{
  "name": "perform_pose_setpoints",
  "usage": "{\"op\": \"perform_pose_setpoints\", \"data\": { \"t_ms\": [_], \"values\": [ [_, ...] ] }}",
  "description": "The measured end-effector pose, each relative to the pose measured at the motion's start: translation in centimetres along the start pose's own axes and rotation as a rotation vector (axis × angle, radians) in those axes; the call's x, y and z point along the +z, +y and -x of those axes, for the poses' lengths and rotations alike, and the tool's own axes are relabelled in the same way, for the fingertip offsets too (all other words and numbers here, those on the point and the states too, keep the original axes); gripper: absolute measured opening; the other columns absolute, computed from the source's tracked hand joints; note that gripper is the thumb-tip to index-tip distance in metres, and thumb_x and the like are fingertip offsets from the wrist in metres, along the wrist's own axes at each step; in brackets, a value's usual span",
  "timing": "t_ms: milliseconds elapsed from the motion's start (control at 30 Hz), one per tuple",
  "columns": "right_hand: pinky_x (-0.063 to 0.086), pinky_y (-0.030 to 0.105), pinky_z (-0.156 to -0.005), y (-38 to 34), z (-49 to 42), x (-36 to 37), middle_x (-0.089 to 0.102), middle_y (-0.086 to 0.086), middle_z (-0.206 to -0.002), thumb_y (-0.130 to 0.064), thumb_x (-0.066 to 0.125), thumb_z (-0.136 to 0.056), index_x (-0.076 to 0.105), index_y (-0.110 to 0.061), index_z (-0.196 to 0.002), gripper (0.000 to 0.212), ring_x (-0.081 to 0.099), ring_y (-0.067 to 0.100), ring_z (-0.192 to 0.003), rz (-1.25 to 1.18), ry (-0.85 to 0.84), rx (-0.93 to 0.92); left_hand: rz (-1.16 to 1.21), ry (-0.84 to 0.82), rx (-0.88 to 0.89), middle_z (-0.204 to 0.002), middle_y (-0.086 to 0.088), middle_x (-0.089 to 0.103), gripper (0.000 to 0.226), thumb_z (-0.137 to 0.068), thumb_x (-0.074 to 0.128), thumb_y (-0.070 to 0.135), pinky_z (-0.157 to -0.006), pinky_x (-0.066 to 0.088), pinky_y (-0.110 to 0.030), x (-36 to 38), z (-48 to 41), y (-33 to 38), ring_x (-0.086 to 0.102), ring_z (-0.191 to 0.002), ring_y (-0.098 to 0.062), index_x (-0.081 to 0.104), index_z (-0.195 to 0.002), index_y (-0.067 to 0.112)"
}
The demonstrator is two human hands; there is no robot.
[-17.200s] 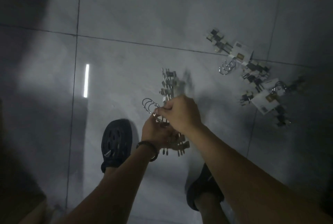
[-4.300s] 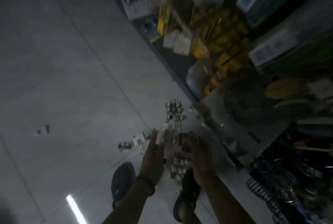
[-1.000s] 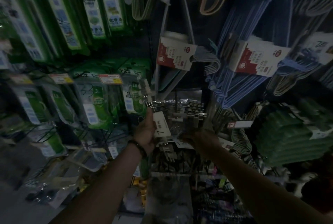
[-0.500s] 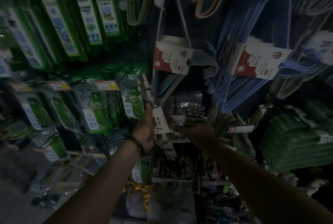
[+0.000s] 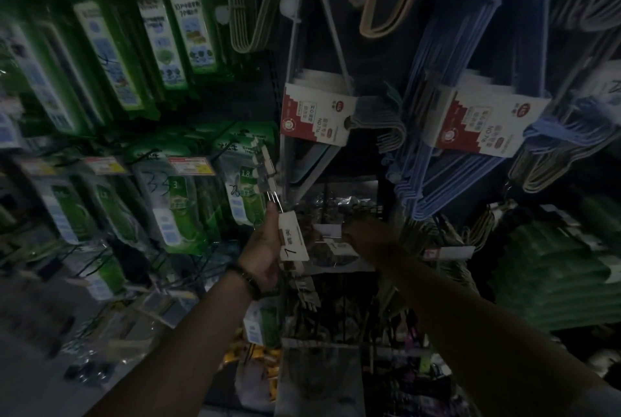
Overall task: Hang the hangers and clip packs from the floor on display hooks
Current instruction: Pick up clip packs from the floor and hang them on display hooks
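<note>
My left hand [image 5: 263,250] grips a pack of metal clip hangers [image 5: 293,236] by its middle and holds it upright in front of the display rack. The pack has a white label marked "7", with clips sticking out above [image 5: 265,168] and below [image 5: 307,290]. To its right, my right hand [image 5: 364,232] has its back to the camera and its fingers curled at the pack's thin wire hooks [image 5: 327,234]. It is close to the dim pegs, where more clip packs [image 5: 349,205] hang. The fingertips are lost in the dark.
Green packaged goods [image 5: 178,205] hang on hooks to the left. Blue wire hangers with red-and-white sleeves [image 5: 477,121] and a white hanger bundle [image 5: 316,117] hang above. Green stacked items [image 5: 554,265] sit at the right, and cluttered shelves [image 5: 322,366] lie below.
Between the earlier frames and now, both hands carried the pack from the floor up to the rack. In the last half second they barely shifted, and the right hand sits slightly further right.
</note>
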State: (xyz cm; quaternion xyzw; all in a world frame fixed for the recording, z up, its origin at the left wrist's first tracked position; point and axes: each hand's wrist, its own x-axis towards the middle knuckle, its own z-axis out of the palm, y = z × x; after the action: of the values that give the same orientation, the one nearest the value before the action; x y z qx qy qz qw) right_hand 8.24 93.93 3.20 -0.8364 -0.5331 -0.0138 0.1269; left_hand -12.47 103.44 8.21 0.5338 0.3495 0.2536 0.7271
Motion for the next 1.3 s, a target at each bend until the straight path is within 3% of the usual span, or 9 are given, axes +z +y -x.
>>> {"op": "perform_pose_setpoints", "data": {
  "t_ms": [233,433,633,767,900,967,1067,1167,1300],
  "values": [
    [0.059,0.051,-0.081,1.1,-0.8,3.4,0.073,0.018,-0.103,-0.043,0.068,-0.094,0.076,-0.009,-0.107,0.037,0.07,0.04,-0.097,-0.021,0.25,-0.078,-0.076,0.038,0.009,-0.111,-0.016,0.077,0.081,-0.068,0.045,0.085,-0.096,0.057,-0.056,0.2,0.3,0.1,0.073,-0.103,-0.04,0.079,-0.105,0.021],
    [0.048,0.05,-0.099,2.8,-0.8,4.3,0.071,0.015,-0.109,-0.039,0.043,-0.101,0.075,-0.008,-0.104,0.044,0.065,0.038,-0.11,-0.066,0.392,-0.204,-0.208,0.036,0.041,-0.109,-0.016,0.078,0.076,-0.074,0.046,0.086,-0.096,0.057,-0.057,0.2,0.5,0.3,0.073,-0.102,-0.039,0.077,-0.103,0.022],
    [0.055,0.04,-0.075,0.3,3.8,-0.3,0.074,0.007,-0.102,-0.027,0.053,-0.106,0.072,-0.014,-0.113,0.025,0.069,0.022,-0.086,-0.631,0.494,0.053,-0.536,-0.093,0.266,-0.046,0.009,0.052,0.055,-0.104,0.051,0.039,-0.063,0.041,-0.03,-0.6,0.0,1.6,0.052,-0.045,-0.004,0.061,-0.052,0.025],
    [0.057,0.051,-0.07,-1.8,6.7,-4.9,0.072,0.008,-0.092,-0.043,0.047,-0.108,0.068,-0.016,-0.108,0.034,0.071,0.03,-0.083,-1.14,0.494,0.077,-0.713,-0.23,0.379,-0.051,0.015,0.056,0.039,-0.097,0.07,0.023,-0.062,0.043,-0.027,-0.9,-0.7,2.5,0.054,-0.05,0.0,0.066,-0.059,0.033],
    [0.055,0.049,-0.094,-2.4,7.8,-9.4,0.076,0.017,-0.113,-0.068,0.048,-0.096,0.077,-0.016,-0.116,0.063,0.071,0.039,-0.107,-1.544,0.206,0.068,-1.085,-0.291,0.539,-0.062,0.022,0.06,0.027,-0.08,0.086,0.035,-0.059,0.038,-0.005,-0.1,-0.2,2.9,0.059,-0.064,0.014,0.064,-0.067,0.043],
    [0.054,0.047,-0.089,-1.7,8.0,-10.4,0.077,0.019,-0.11,-0.075,0.051,-0.089,0.078,-0.011,-0.113,0.072,0.07,0.043,-0.104,-1.44,0.021,0.064,-1.24,-0.296,0.626,-0.067,0.018,0.056,0.03,-0.075,0.086,0.049,-0.056,0.035,-0.01,0.2,-0.1,2.8,0.055,-0.064,0.008,0.063,-0.068,0.03],
    [0.048,0.031,-0.074,-1.0,7.8,-10.9,0.073,0.004,-0.091,-0.06,0.071,-0.091,0.077,-0.017,-0.099,0.044,0.069,0.025,-0.086,-0.688,-0.096,-0.101,-1.353,-0.247,0.721,-0.071,0.007,0.057,0.046,-0.076,0.083,0.056,-0.055,0.03,-0.016,0.6,-0.3,2.3,0.052,-0.067,-0.007,0.064,-0.071,0.015],
    [0.052,0.038,-0.076,-2.8,7.4,-10.8,0.067,-0.001,-0.086,-0.07,0.06,-0.089,0.068,-0.02,-0.091,0.05,0.063,0.017,-0.079,-0.061,-0.215,-0.124,-1.416,-0.243,0.752,-0.077,0.002,0.056,0.043,-0.08,0.081,0.055,-0.056,0.031,-0.022,1.3,-0.1,2.3,0.052,-0.071,-0.015,0.06,-0.072,0.018],
    [0.055,0.039,-0.071,-4.7,7.5,-9.6,0.07,0.004,-0.094,-0.064,0.06,-0.095,0.066,-0.022,-0.099,0.043,0.065,0.021,-0.082,-0.048,-0.182,-0.073,-1.432,-0.24,0.788,-0.08,0.007,0.049,0.039,-0.082,0.083,0.046,-0.065,0.034,-0.028,1.5,0.2,2.3,0.055,-0.08,-0.016,0.049,-0.068,0.033]
  ]
}}
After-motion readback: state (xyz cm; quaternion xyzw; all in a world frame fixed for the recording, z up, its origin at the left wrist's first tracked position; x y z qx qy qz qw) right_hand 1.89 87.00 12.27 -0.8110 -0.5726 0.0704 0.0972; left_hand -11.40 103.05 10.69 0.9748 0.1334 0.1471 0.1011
